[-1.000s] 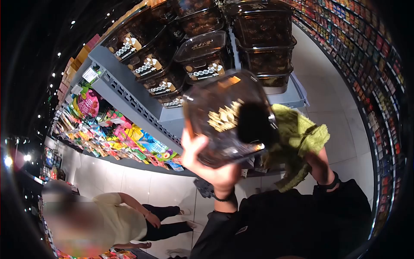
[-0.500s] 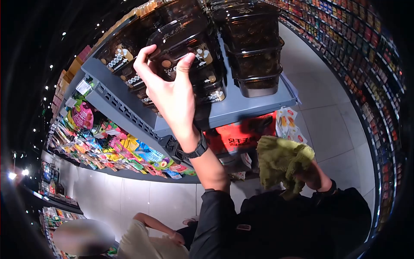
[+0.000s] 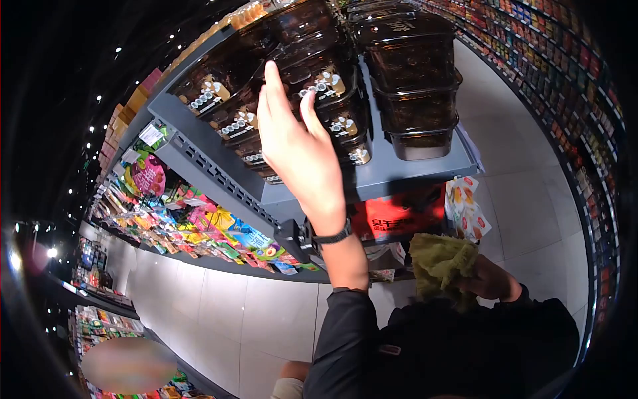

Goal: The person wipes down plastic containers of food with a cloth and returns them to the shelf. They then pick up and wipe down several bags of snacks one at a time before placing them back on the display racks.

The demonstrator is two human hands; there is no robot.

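My left hand [image 3: 299, 149], with a dark band at the wrist, reaches over stacked dark plastic food tubs [image 3: 335, 80]. Its fingers are stretched out, the tips over the gap between two stacks, and the thumb overlaps a tub's label. Another stack of dark lidded tubs [image 3: 415, 86] stands to the right on the same grey shelf [image 3: 385, 176]. Lower right, my right hand [image 3: 490, 278] grips a crumpled yellow-green cloth [image 3: 442, 263], which hangs in front of the shelf unit.
Below the shelf sit a red package [image 3: 399, 214] and white printed packs [image 3: 468, 206]. Colourful snack bags [image 3: 226, 229] hang along the left side. Stocked shelves [image 3: 565, 100] line the right. Part of another person's leg [image 3: 291, 382] shows at the bottom on the tiled floor [image 3: 266, 309].
My left hand has drawn off the tub lid and its curled fingers have straightened. My right hand sits slightly lower with the cloth. The other person has mostly left the view; the view has shifted.
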